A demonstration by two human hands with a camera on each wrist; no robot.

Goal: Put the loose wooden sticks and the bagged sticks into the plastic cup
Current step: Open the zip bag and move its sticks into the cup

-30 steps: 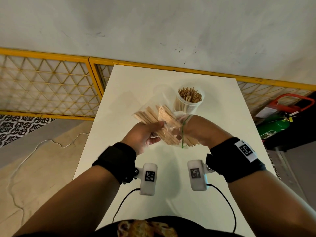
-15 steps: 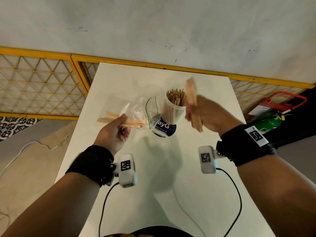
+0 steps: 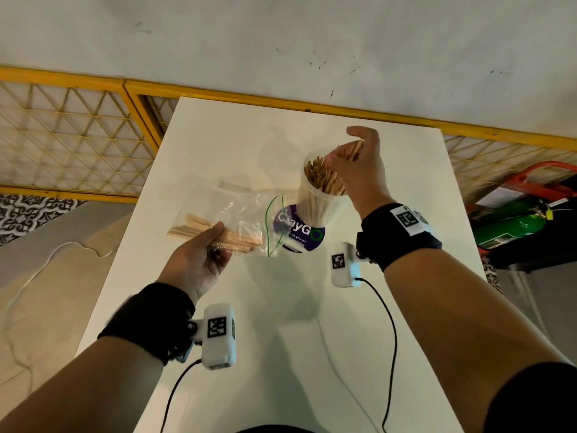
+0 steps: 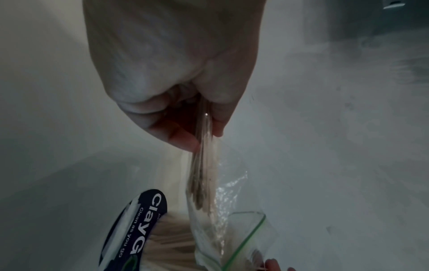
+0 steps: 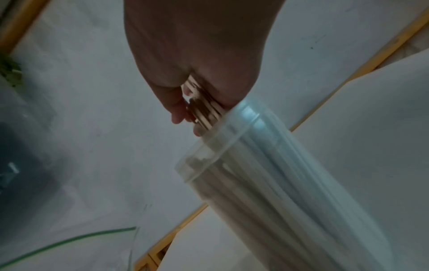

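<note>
A clear plastic cup (image 3: 315, 198) stands on the white table (image 3: 218, 135), packed with upright wooden sticks (image 3: 315, 176). My right hand (image 3: 356, 170) is over its rim and grips a bundle of sticks (image 5: 202, 108) whose lower ends are inside the cup (image 5: 267, 174). To the cup's left my left hand (image 3: 203, 257) pinches a clear zip bag (image 3: 243, 220) with a green seal, holding several sticks (image 3: 215, 235) through the plastic. In the left wrist view the bagged sticks (image 4: 202, 174) hang from my left hand (image 4: 199, 132), the bag's mouth beside the cup.
A round purple ClayGo sticker (image 3: 299, 229) lies on the table at the cup's foot. Yellow lattice railing (image 3: 68, 145) runs behind the table. A green cylinder (image 3: 512, 226) lies on the floor at right. Wrist camera cables (image 3: 387, 339) trail over the near table.
My right hand pulled a bundle of sticks out of the bag, swung it right and up, and now lowers it into the cup. My left hand moved left with the bag.
</note>
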